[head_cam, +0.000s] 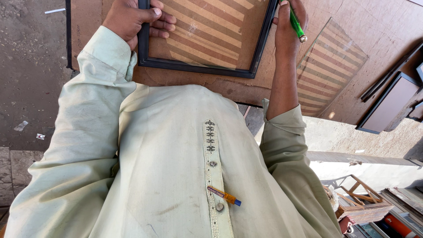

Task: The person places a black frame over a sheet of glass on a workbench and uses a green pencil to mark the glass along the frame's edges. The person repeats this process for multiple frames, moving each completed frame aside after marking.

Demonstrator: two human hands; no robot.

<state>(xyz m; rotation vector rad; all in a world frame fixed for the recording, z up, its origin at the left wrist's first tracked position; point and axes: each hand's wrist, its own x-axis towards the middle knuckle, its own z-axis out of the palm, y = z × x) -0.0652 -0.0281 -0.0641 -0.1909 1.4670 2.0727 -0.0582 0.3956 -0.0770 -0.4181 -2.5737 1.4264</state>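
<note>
Gripping the black frame (200, 66) at the surface's (374, 26) near edge, your left hand (132, 20) pinches its side rail; your right hand (288, 31) holds a green tool (296, 24), fingers pressed together around it.

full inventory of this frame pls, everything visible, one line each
black rectangular picture frame: 1, black, top centre on the board, gripped at both sides
brown hardboard work surface: 1, brown, under the frame
loose glass pane: 1, clear, right of the frame
green-handled tool: 1, green, in right hand
dark flat framed panel: 1, black-edged, far right
wooden crate: 1, brown, bottom right
small orange pen-like tool: 1, orange and blue, clipped to shirt placket
pale green shirt: 1, centre
left hand: fingers around the frame's left side
right hand: at the frame's right side
</note>
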